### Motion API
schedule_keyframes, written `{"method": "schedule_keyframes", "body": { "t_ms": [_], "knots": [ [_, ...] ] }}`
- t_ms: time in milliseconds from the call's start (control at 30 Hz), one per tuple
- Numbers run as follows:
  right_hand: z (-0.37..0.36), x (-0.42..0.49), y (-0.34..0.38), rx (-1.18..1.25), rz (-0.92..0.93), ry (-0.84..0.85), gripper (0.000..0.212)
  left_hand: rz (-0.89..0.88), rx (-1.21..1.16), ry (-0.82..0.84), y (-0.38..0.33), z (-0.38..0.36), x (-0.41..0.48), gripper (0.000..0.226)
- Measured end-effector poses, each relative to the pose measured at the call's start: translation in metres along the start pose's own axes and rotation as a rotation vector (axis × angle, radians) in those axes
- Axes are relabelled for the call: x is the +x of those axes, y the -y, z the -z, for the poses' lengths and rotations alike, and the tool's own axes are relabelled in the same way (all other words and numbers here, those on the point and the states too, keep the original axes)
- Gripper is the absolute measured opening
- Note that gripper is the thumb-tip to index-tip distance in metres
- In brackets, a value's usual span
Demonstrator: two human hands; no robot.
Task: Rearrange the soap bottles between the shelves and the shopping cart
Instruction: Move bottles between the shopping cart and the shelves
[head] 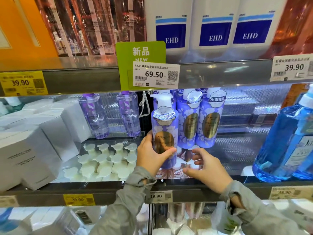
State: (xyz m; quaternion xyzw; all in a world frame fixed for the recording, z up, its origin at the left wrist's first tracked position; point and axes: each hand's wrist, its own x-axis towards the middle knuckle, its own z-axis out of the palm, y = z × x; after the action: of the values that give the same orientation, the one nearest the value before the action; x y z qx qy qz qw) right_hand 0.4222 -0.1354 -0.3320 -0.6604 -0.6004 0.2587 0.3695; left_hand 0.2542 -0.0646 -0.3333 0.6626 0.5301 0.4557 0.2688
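Shelves (81, 79) fill my view, edged with price tags. On the middle shelf sit white boxes (33, 143) at left and a large blue bottle (286, 141) at right. At center, two purple soap bottles (199, 122) stand side by side. My left hand (152, 154) has its fingers clamped on a third purple pump bottle (164, 131), upright just left of them. My right hand (207, 168) hovers beside it, fingers apart, holding nothing.

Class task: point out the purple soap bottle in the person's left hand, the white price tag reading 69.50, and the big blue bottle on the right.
Purple soap bottle (164, 128), head view: floral body.
Price tag (155, 74), head view: printed price.
Blue bottle (279, 141), head view: its body.
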Motion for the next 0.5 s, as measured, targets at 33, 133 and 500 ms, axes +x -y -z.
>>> {"method": "schedule_keyframes", "body": {
  "t_ms": [33,133,500],
  "knots": [
    [0.0,0.0,0.001,0.006,0.004,0.007,0.051,0.017,0.006,0.01,0.0,0.001,0.003,0.073],
    [0.0,0.001,0.003,0.018,0.013,0.024,0.057,0.058,0.032,0.008,0.0,0.002,0.007,0.075],
    [0.002,0.002,0.014,-0.004,0.095,0.032,0.057,0.073,0.15,0.115,-0.009,0.009,0.013,0.068]
  ]
}}
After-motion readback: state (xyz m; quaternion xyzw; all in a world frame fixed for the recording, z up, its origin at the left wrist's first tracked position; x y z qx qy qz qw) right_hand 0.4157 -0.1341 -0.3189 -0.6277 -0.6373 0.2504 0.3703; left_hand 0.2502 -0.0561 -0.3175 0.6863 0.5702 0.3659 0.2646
